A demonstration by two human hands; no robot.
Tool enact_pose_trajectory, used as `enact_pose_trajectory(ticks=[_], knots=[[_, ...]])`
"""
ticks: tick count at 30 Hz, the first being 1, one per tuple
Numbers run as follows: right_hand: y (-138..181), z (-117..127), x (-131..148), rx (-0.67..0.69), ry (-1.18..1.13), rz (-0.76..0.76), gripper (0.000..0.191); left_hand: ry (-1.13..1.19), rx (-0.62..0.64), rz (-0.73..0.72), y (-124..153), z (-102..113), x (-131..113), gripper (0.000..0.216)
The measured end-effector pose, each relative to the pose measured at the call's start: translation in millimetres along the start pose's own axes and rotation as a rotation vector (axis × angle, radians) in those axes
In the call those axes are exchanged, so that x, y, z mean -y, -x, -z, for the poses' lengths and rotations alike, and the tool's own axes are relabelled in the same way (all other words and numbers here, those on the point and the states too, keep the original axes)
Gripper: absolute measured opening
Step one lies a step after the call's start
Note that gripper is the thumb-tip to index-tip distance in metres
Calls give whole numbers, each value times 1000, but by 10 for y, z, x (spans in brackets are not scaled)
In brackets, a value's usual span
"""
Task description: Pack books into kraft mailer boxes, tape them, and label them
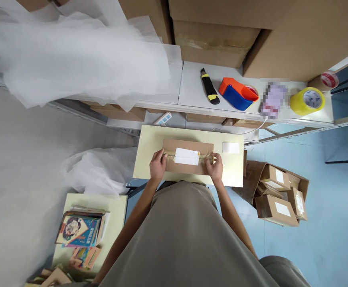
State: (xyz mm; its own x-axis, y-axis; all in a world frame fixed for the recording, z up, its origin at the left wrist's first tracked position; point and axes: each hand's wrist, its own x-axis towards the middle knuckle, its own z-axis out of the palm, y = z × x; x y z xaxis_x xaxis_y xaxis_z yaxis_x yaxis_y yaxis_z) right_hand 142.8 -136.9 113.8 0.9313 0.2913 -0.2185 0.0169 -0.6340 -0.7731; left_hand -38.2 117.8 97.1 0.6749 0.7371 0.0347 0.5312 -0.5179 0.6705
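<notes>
While both hands bear on its ends, the rectangular cardboard box lies flat near the middle of the cream bench, its long axis running left to right, nearly parallel to the bench's long edges. The left hand is at the left end and the right hand at the right; on each, the fingers are curled, with the thumb close to the fingertips. Whether they pinch or press the packing tape cannot be told. The tape is glossy, translucent and wrinkled, and follows the long axis. A white rectangular label covers its middle, long sides aligned with the box. On the smooth white shelf beyond rest a slim utility knife, an orange-and-blue tape dispenser and a cylindrical yellow tape roll. Thin translucent sheets drape over the shelf's left part.
</notes>
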Motion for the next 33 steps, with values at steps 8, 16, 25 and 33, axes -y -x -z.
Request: enact_pose_trajectory(ticks=[8,16,25,33], knots=[[-48,-4,-11,-8,-59,-49,38,-11,12,21,-27,12,-34,51],[-82,-67,-65,-16,-72,-23,38,-46,19,13,-69,52,-38,44],[-90,-47,-79,15,-91,15,35,-130,-19,9,-299,23,-258,30],[-358,145,-163,115,-212,19,27,-1,-35,-237,-720,68,-1257,29]])
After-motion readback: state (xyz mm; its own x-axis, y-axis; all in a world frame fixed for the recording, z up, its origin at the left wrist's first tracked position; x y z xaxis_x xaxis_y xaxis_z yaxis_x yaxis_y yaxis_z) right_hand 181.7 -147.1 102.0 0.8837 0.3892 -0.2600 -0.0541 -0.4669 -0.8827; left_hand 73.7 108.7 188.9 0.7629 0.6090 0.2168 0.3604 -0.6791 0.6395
